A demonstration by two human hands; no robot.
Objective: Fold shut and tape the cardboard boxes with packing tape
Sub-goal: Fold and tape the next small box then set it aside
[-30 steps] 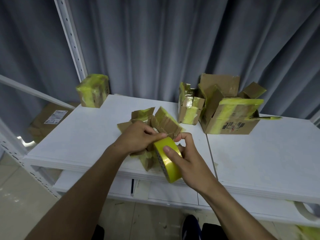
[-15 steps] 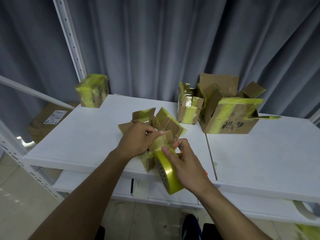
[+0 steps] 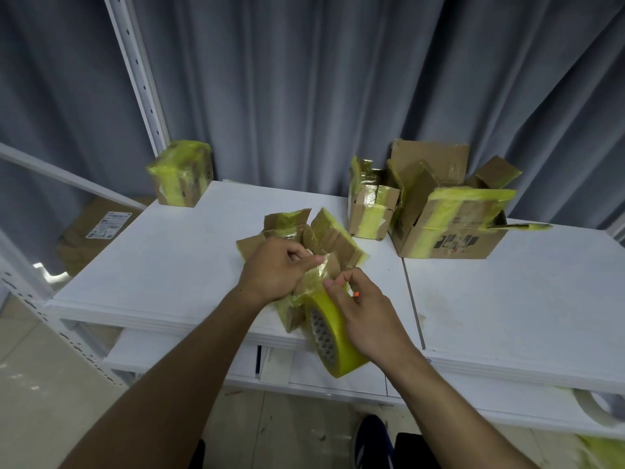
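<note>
A small cardboard box (image 3: 333, 236) is lying open at frame centre on the white bench (image 3: 162, 265)
The left hand (image 3: 274, 270) is pinching the loose tape end (image 3: 318, 270) over it; the right hand (image 3: 370, 319) is gripping the yellow packing tape roll (image 3: 333, 340) just below

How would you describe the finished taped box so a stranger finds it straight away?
Start at the white table before the grey curtain. At its far left corner, beside the white perforated upright, a small box stands alone. Unlike the large box on the right, whose flaps stand open, it is shut and wrapped in yellow tape.
</note>
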